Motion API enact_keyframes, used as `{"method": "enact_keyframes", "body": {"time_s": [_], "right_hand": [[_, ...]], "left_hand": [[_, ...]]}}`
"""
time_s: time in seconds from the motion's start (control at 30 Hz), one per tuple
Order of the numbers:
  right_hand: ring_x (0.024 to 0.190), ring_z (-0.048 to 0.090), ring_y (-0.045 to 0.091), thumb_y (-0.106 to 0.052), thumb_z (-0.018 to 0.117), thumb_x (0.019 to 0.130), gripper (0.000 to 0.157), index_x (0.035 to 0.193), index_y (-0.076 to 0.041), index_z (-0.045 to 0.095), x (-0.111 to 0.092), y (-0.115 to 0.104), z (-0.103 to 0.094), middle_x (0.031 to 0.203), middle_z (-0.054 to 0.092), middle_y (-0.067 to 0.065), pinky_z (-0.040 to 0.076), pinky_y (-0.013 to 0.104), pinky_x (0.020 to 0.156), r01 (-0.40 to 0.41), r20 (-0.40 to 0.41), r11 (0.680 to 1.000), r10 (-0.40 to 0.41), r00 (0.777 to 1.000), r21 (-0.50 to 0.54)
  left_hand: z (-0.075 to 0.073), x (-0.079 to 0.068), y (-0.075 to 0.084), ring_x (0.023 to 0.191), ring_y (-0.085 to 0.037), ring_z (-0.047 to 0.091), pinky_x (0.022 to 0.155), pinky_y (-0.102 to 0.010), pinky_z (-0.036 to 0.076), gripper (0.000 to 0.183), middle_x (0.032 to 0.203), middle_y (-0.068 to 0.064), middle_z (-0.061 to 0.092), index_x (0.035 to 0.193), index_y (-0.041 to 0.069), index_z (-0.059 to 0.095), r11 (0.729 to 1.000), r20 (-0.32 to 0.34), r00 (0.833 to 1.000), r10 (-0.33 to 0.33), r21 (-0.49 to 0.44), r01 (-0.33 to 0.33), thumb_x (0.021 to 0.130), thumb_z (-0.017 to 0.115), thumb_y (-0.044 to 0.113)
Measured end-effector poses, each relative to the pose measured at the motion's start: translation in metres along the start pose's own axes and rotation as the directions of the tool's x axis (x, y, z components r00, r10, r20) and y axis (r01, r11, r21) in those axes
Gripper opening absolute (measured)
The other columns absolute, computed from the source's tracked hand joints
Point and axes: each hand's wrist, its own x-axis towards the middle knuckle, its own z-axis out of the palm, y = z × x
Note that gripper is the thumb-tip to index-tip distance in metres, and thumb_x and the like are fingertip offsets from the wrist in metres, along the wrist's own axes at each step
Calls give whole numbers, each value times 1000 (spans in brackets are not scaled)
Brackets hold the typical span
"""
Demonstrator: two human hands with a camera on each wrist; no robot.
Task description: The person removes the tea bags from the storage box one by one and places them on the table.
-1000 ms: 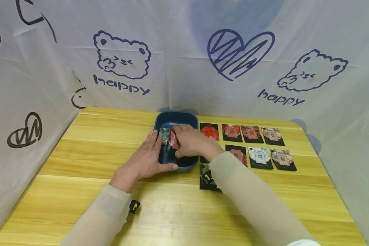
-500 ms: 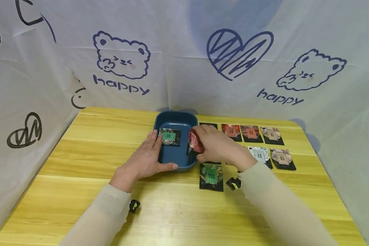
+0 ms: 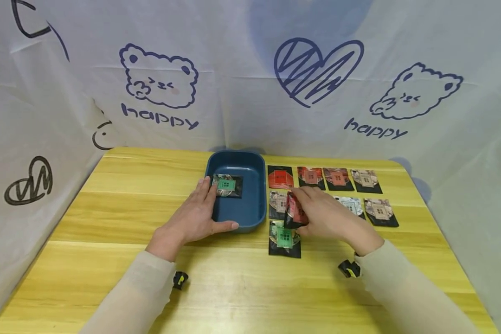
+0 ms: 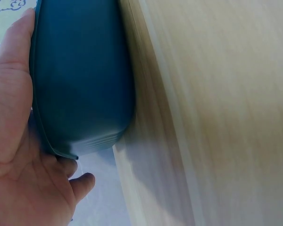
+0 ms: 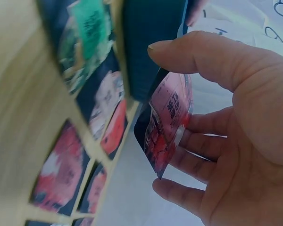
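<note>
My left hand (image 3: 192,215) rests along the left and front rim of the dark blue plastic bin (image 3: 252,214), fingers nearly straight, thumb at the front corner. A black sachet with a green label (image 3: 229,186) lies inside the bin, near its left wall. To the right of the bin, my right hand (image 3: 327,215) pinches a red-and-black sachet (image 5: 167,106) between thumb and fingers, tilted above the other sachets. Under it in the head view are a pale pink sachet (image 3: 277,204) and a green-labelled sachet (image 3: 285,239). Up close, the left wrist view shows the bin's outer wall (image 4: 85,70).
More sachets lie in rows on the wooden table (image 3: 242,287), including a bright red one (image 3: 280,177), a beige one (image 3: 366,181) and a white one (image 3: 350,205) partly behind my right hand. A white cloth with drawings (image 3: 242,93) hangs behind the table.
My right hand has lifted the red sachet out of the bin and carried it right, over the rows of sachets. My left hand has stayed at the bin's rim.
</note>
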Motion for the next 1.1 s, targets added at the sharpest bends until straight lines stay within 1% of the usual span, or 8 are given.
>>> {"method": "enact_keyframes", "body": {"time_s": [0.27,0.43,0.53,0.67,0.77,0.93,1.1], "right_hand": [[146,44,50,-32,87,82,99,160,4,38,-27,14,15,160,44,27,38,64,120,-7,24,1000,8,1000,-13],[146,42,54,-31,88,81,98,159,5,40,-42,22,23,160,43,30,37,66,119,-21,99,1000,21,995,1],[144,45,53,-30,90,80,97,158,3,42,-48,24,27,157,48,30,39,66,118,-32,145,999,29,989,16],[140,50,51,-28,91,78,97,157,4,44,-51,26,32,151,54,29,42,65,116,-16,153,1000,14,988,15],[139,51,50,-27,90,77,98,156,6,44,-49,28,36,149,54,29,43,63,116,-11,154,1000,10,988,1],[143,46,53,-24,88,78,99,159,5,40,-42,30,40,156,49,29,40,66,117,-39,177,999,39,984,0],[146,40,56,-26,90,79,103,161,5,36,-37,32,41,161,40,32,38,67,118,-48,206,999,51,977,-16]], "left_hand": [[0,0,0,164,-39,0,130,-57,21,132,177,-21,-2,168,-2,14,1000,-2,1000,2,3,-2,83,63,86],[1,0,0,164,-39,0,129,-57,22,132,177,-21,-2,168,-1,14,1000,-4,1000,-2,-3,2,83,64,86],[1,-1,0,164,-38,-1,130,-57,22,132,177,-20,-3,168,0,13,1000,-2,1000,-3,-4,3,83,63,86],[1,0,-1,165,-37,-3,130,-57,21,133,177,-18,-6,169,1,12,1000,-1,1000,-7,-3,7,82,62,88],[2,0,-1,165,-37,-3,130,-57,21,133,177,-18,-6,169,1,11,1000,1,1000,-8,0,8,82,62,88],[2,1,-2,164,-38,-2,130,-57,22,133,177,-19,-4,169,1,11,1000,1,1000,-8,5,8,82,62,88],[2,1,-1,164,-38,-1,130,-57,22,132,177,-20,-3,169,0,12,1000,1,1000,-4,7,4,82,63,87]]}}
